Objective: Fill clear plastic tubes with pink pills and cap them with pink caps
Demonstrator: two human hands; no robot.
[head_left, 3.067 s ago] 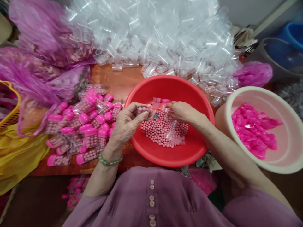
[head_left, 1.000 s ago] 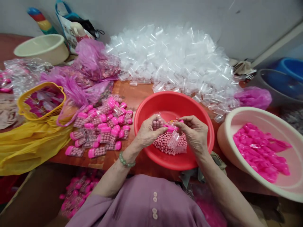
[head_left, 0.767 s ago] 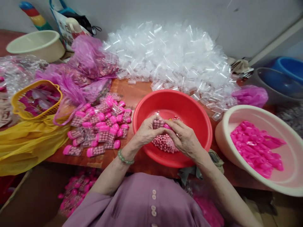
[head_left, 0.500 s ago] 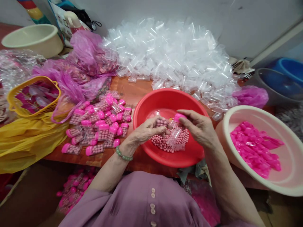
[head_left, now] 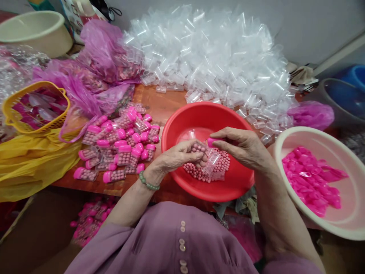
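Over the red basin [head_left: 182, 186], my left hand [head_left: 181, 155] is closed round a small clear bottle [head_left: 199, 148] filled with pink beads. My right hand [head_left: 242, 146] pinches a bright pink cap [head_left: 212, 142] between thumb and fingers, right beside the bottle's mouth. Whether the cap touches the bottle I cannot tell. Below my hands, loose pink beads [head_left: 224, 163] lie in the basin with some clear bottles [head_left: 212, 163] on top of them. To the left lies a pile of capped, bead-filled bottles [head_left: 124, 156] on the table.
A heap of clear bottles [head_left: 205, 53] covers the back of the table. Pink caps [head_left: 310, 182] fill part of a pale basin [head_left: 288, 133] at right. On the left are a yellow basket [head_left: 57, 123], a yellow bag [head_left: 37, 163] and purple bags [head_left: 99, 42]. Filled bottles [head_left: 91, 220] sit below the table edge.
The pink cap in my right hand has come closer to the bottle in my left hand. The view has shifted slightly.
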